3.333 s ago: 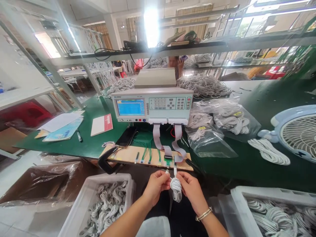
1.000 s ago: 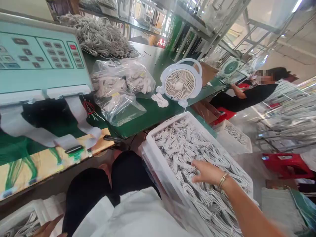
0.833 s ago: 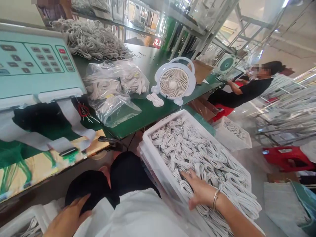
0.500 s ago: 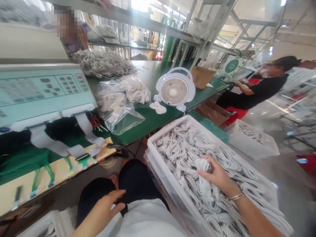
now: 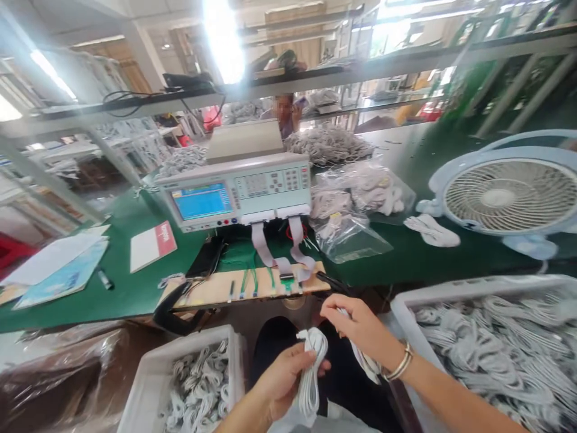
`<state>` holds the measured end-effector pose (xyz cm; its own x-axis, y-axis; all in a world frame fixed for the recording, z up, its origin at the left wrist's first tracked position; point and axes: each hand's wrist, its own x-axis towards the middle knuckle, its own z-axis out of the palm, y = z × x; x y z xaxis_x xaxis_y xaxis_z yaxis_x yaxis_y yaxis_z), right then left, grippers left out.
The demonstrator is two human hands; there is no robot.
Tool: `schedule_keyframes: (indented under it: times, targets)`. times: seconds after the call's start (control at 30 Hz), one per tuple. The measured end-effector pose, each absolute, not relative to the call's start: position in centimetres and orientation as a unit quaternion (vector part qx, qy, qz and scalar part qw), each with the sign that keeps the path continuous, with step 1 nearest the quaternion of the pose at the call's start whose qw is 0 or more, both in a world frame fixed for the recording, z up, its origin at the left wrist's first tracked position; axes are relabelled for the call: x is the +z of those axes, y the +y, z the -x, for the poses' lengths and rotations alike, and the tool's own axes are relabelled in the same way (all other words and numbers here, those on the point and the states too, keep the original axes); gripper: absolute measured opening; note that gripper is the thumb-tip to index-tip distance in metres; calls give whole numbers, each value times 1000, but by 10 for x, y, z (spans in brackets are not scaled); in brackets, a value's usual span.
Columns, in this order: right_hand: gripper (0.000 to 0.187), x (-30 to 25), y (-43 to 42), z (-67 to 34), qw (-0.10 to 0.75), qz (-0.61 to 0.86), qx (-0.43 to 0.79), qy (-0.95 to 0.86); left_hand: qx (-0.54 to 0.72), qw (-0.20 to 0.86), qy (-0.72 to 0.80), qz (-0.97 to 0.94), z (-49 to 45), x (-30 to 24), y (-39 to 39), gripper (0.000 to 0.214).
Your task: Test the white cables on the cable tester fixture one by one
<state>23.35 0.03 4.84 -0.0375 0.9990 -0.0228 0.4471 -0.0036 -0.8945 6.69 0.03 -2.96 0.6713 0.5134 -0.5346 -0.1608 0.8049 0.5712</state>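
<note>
My left hand (image 5: 283, 376) is closed around a coiled white cable (image 5: 311, 367) held over my lap. Just to its right, my right hand (image 5: 356, 325) with a bracelet pinches another white cable (image 5: 367, 364), which hangs below the palm. Both hands are in front of a wooden test fixture (image 5: 252, 288) at the bench edge. Grey ribbon leads join the fixture to a cable tester (image 5: 237, 192) with a blue screen.
A white bin of coiled cables (image 5: 487, 349) sits at my right, another bin (image 5: 189, 379) at my left. On the green bench (image 5: 135, 282) lie bagged cables (image 5: 351, 204), a white fan (image 5: 505, 195), papers (image 5: 58, 270) and a pen. Another person (image 5: 285, 114) is behind the tester.
My right hand has lifted cable out of the right bin and brought it to my lap. My left hand has closed on a cable coil. My view has swung back to the tester.
</note>
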Motion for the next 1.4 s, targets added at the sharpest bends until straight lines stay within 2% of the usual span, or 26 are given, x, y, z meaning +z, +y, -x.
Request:
schedule_keyframes:
  times: [0.1, 0.17, 0.33, 0.47, 0.57, 0.67, 0.8, 1.0, 1.13, 1.2, 1.27, 1.4]
  targets:
    - [19, 17, 15, -224, 322, 621, 458, -549, 305, 822, 388, -284, -58, -35, 15, 32]
    - [18, 1, 15, -212, 310, 640, 408, -573, 338, 801, 378, -317, -55, -36, 23, 36]
    - [33, -13, 4, -187, 278, 638, 234, -679, 358, 795, 386, -302, -56, -42, 28, 43]
    - [24, -14, -1, -184, 250, 624, 165, -722, 391, 810, 350, -263, -64, -51, 28, 51]
    - [19, -15, 2, -188, 302, 634, 228, -674, 389, 797, 363, -285, -68, -52, 30, 44]
    - [17, -14, 12, -195, 388, 637, 350, -567, 413, 720, 420, -367, -69, -49, 37, 33]
    - [21, -8, 29, -208, 416, 633, 444, -479, 421, 653, 442, -448, -67, -40, 49, 28]
    - [22, -8, 43, -213, 444, 602, 489, -449, 391, 712, 417, -407, -66, -34, 59, 30]
    - [25, -17, 46, -205, 495, 562, 567, -344, 374, 750, 420, -348, -60, -31, 66, 26]
    - [28, -17, 45, -204, 514, 559, 564, -324, 349, 771, 420, -329, -57, -29, 70, 25]
    - [29, -12, 44, -206, 503, 570, 531, -375, 323, 784, 421, -322, -56, -27, 74, 25]
    - [28, 2, 39, -216, 418, 577, 488, -504, 307, 790, 432, -307, -60, -27, 79, 22]
